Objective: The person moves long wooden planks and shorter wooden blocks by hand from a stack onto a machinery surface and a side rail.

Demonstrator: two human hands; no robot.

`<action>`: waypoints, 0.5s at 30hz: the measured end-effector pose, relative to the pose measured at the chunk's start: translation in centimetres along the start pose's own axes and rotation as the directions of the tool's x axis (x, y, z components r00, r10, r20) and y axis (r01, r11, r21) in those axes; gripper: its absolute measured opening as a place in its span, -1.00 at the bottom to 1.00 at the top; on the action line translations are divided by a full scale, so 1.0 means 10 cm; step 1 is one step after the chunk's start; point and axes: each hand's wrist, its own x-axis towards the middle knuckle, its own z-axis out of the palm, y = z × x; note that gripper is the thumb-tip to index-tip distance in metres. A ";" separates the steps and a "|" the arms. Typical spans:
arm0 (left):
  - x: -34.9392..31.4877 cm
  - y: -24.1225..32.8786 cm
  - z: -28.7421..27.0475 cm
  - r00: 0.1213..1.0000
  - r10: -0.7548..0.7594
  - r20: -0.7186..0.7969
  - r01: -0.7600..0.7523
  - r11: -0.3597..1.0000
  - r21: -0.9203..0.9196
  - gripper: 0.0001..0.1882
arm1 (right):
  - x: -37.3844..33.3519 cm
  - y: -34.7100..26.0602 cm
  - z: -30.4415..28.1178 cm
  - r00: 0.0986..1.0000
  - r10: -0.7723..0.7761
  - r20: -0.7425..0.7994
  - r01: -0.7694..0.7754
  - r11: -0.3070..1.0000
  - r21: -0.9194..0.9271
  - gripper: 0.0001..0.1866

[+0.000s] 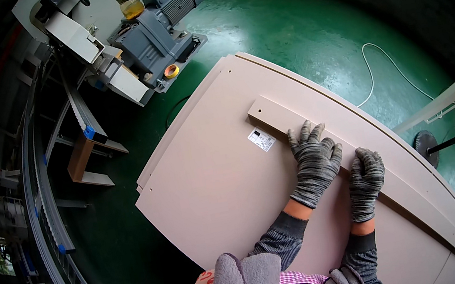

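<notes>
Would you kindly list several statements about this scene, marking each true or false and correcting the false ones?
1. The left hand and the right hand are both gloved. True.
2. The long bar stands upright. False: it lies flat on the large panel.
3. A white label is on the panel, beside the bar. True.
4. A yellow roll sits beside the grey motor unit. True.
5. The floor is red. False: it is green.

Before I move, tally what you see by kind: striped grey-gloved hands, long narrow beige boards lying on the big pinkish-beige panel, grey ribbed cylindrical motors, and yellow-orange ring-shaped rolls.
Striped grey-gloved hands: 2, the left hand and the right hand
Long narrow beige board: 1
Grey ribbed cylindrical motor: 1
Yellow-orange ring-shaped roll: 1
Total: 5
</notes>
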 end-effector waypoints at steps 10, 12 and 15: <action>0.00 0.01 -0.01 1.000 0.009 -0.023 -0.009 1.000 -0.015 -0.80 | -0.01 0.01 0.00 1.000 0.019 0.017 -0.019 1.000 0.010 -0.75; 0.00 0.02 -0.02 1.000 0.009 -0.028 -0.010 1.000 -0.019 -0.80 | -0.01 0.00 -0.01 0.999 0.027 0.019 -0.028 0.999 0.019 -0.75; -0.01 0.01 0.00 1.000 0.013 -0.020 -0.014 1.000 -0.008 -0.79 | -0.01 0.00 0.00 0.999 0.029 0.018 -0.029 0.999 0.023 -0.76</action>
